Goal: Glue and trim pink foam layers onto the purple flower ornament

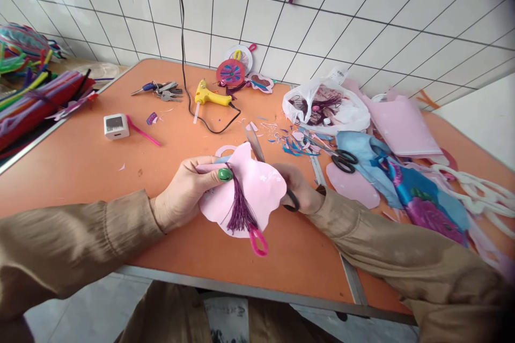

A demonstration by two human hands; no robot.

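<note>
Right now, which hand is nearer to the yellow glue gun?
Left. The left hand, holding pink paper, is on the near side of the glue gun, slightly left; the right hand, holding scissors, is farther off, toward the person and rightward.

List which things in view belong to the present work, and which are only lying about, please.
Seemingly in the work:
pink paper shape
purple tassel
green bell
pink loop
scissors in the right hand

Seemingly only lying about:
keys
white block
paper scraps
second scissors
yellow glue gun, though it may belong
</note>
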